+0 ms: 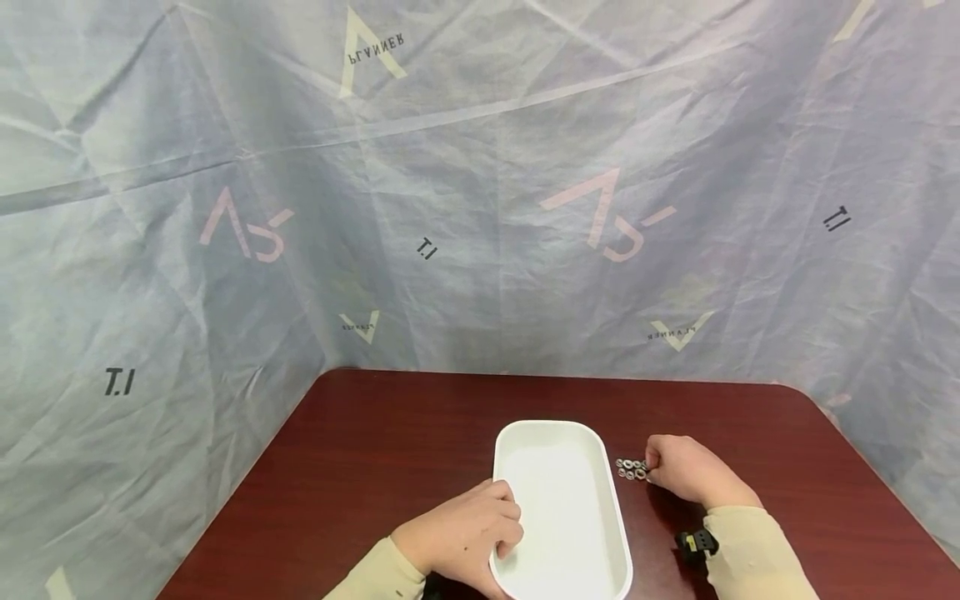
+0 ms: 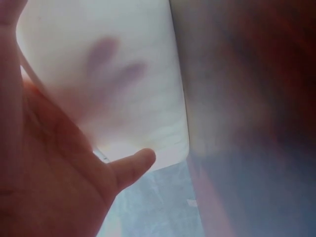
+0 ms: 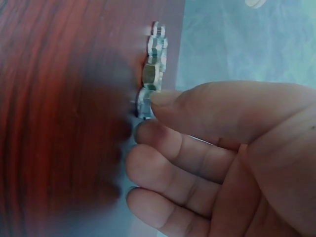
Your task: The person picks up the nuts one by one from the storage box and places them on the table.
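My left hand [image 1: 467, 531] grips the left rim of a white rectangular tray [image 1: 562, 508], its fingers curled over the edge onto the inner wall. In the left wrist view the tray's outside [image 2: 143, 103] lets the fingers' dark shadows show through. To the right of the tray, several small metal nuts [image 1: 630, 470] lie close together in two short rows on the table. My right hand [image 1: 692, 472] is at the right end of these rows. Seen from the right wrist, its thumb and index finger pinch the nearest nut [image 3: 143, 103], with the other fingers bent below.
A dark red-brown table [image 1: 405, 433] with rounded far corners lies under everything. Pale grey printed cloth [image 1: 480, 250] hangs behind it and along the sides. A dark strap device [image 1: 696, 543] sits on the right wrist, beside the cream sleeve [image 1: 753, 550].
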The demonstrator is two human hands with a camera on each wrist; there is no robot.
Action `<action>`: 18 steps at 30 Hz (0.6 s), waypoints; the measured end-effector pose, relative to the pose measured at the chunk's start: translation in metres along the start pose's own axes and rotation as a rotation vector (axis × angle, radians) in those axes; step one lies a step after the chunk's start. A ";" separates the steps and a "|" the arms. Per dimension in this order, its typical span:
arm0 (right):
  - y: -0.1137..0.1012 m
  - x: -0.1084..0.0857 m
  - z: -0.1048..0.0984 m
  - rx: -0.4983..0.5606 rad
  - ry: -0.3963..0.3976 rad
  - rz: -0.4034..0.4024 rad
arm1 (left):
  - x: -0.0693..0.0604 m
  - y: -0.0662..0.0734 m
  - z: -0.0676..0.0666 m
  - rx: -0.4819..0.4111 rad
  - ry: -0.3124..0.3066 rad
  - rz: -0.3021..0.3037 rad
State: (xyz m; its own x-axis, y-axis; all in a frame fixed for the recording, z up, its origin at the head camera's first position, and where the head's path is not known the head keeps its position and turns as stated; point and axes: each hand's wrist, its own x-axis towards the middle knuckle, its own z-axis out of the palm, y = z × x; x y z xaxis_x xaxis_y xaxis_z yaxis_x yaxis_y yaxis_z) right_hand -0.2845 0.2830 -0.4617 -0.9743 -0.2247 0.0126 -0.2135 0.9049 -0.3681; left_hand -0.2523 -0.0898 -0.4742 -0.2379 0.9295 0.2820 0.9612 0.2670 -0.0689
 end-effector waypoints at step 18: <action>-0.011 -0.014 -0.022 -0.042 0.256 -0.076 | -0.008 -0.008 0.005 -0.142 -0.093 -0.204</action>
State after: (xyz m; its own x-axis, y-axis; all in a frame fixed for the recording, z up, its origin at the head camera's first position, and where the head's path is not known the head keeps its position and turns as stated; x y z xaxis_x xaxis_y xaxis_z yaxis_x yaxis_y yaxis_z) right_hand -0.2699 0.2845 -0.4375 -0.9405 -0.1992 0.2751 -0.2847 0.9041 -0.3186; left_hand -0.2589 -0.0986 -0.4810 -0.4343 0.8813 0.1864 0.9004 0.4190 0.1170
